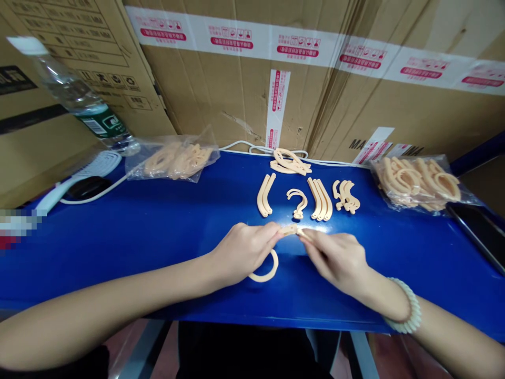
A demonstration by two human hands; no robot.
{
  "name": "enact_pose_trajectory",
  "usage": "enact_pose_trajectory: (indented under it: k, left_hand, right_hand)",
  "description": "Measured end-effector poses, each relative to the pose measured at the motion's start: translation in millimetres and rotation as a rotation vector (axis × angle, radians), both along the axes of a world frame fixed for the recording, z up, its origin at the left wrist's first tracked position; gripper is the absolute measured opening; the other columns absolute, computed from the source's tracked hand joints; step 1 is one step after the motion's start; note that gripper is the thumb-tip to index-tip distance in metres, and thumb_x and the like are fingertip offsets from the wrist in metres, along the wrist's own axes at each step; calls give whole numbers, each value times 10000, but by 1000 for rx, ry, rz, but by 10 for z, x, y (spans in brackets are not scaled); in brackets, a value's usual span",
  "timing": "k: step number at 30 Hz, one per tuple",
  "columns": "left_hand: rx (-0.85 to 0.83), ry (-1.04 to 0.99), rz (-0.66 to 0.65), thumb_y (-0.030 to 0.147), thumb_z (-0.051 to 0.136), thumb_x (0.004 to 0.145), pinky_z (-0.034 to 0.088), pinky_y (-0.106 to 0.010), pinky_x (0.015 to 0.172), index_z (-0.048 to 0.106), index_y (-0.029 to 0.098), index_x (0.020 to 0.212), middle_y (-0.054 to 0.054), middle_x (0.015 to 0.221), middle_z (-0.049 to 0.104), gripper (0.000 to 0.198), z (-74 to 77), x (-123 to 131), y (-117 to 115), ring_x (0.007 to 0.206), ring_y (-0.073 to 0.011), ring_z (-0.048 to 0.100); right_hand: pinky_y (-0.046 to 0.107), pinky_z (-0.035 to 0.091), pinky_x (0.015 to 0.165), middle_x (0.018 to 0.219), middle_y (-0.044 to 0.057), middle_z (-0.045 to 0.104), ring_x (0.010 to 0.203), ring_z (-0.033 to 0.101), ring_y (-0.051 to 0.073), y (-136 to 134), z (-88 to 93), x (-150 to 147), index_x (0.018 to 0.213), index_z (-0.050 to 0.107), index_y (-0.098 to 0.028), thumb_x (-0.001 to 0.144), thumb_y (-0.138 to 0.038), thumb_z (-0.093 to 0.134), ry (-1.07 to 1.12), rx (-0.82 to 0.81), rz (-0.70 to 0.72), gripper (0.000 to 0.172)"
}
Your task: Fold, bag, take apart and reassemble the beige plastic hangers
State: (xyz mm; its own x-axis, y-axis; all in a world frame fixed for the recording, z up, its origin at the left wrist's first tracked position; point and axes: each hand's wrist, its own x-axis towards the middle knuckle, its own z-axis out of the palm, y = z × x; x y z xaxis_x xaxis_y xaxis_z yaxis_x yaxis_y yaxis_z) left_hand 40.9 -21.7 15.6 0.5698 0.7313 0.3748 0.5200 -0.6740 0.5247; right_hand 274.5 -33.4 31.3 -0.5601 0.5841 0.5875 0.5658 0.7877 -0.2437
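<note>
My left hand [242,253] is closed in a pinch on a short beige plastic piece [289,230] above the desk. My right hand [341,260] pinches a small beige part [301,232] against the right end of that piece; my fingers hide most of it. Under my left hand lies a beige ring [265,277], partly covered. Just beyond my hands are beige curved bars [265,196], hook-shaped pieces [303,199], more curved bars [320,200] and small S-curved pieces [347,197]. Behind them sits a pile of beige curved parts [290,163].
The blue desk [158,231] backs onto cardboard boxes [221,89]. Clear bags of beige parts lie left [177,158] and right [420,181]. At left are a water bottle [79,95], a hairbrush [94,164] and a black mouse-like object [89,187]. A phone [479,231] lies right.
</note>
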Motion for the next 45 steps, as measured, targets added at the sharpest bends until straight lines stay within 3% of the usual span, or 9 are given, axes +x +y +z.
enact_pose_trajectory:
  k: [3,6,11,17,26,31,35,39,45]
  left_hand:
    - [-199,-170,33,345,365,1058,433,-218,553,704,182,1086,3,654,624,377,25,15,-15,548,-121,577]
    - [-554,-348,90,429,406,1038,361,-205,455,698,164,1124,57,529,459,404,28,7,35,444,-101,458]
    - [-925,-630,43,507,557,958,443,-232,503,621,131,1208,37,646,517,456,-14,-51,176,520,-114,544]
    - [-916,-824,129,403,675,893,537,-303,680,692,141,1016,-44,749,656,290,-19,-84,240,698,-156,619]
    - [-951,-882,213,402,717,858,548,-315,740,689,136,1007,-92,871,750,306,54,-96,244,802,-187,684]
    - [-931,-930,227,391,760,838,557,-329,753,676,139,1044,-115,996,769,336,52,-87,252,880,-212,712]
    - [-943,-917,175,428,779,828,540,-278,701,671,144,1038,-99,979,767,369,-13,-62,216,816,-179,704]
    - [-988,-879,125,458,768,832,550,-259,698,664,139,1067,-71,899,749,410,-34,-19,128,761,-151,682]
    - [-844,-859,165,405,710,884,597,-274,643,514,188,1321,-122,1185,686,526,-9,3,75,851,-184,696]
  right_hand:
    - [267,521,588,761,26,711,608,657,156,136,173,137,1036,707,-211,1037,-209,528,191,-94,-144,179]
    - [366,559,791,930,71,714,878,688,237,369,362,399,961,752,-242,994,-267,619,283,26,-252,139]
    - [348,556,708,958,68,686,821,659,209,760,385,836,990,792,-269,987,-285,599,70,97,-217,194]
    - [365,591,796,1046,123,698,882,695,237,941,143,1033,978,803,-178,915,-143,524,-280,-73,-185,288]
    - [382,589,788,983,138,716,884,684,268,1009,123,1157,970,782,-123,749,58,444,-490,-23,-232,443]
    - [475,564,858,1110,179,692,998,637,306,721,194,709,1195,698,-123,923,-40,469,-320,143,-223,364]
    - [486,510,1005,1218,137,697,1186,595,295,298,188,166,1330,612,-152,1007,-210,573,-289,236,157,331]
    - [541,398,1121,1222,146,708,1306,536,286,86,72,-53,1245,653,-99,1025,-163,557,-416,320,263,249]
    - [505,389,1061,865,46,699,897,643,197,136,6,-2,1033,675,-155,1083,-248,473,-314,169,220,229]
